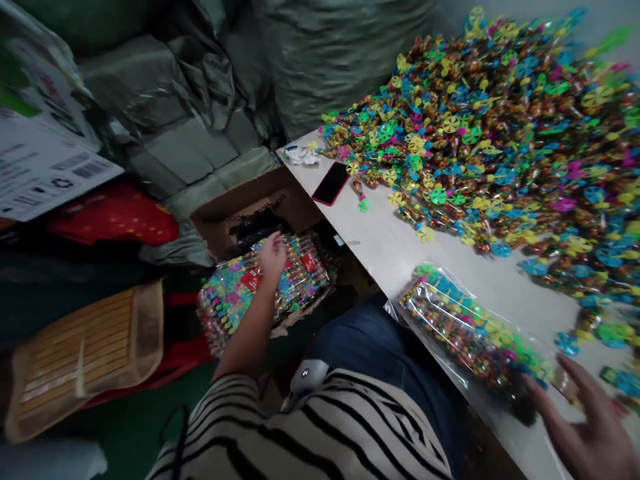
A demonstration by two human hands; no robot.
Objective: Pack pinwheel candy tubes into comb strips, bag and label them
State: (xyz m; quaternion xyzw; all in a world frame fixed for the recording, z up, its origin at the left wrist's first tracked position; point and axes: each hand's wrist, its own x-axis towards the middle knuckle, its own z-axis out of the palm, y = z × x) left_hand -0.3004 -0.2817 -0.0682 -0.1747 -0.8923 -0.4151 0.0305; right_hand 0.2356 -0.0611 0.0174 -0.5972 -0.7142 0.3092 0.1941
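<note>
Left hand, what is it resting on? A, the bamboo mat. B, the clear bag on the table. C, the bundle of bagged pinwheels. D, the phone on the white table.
C. The left hand lies on top of the bundle of bagged pinwheels, below the table edge.
</note>
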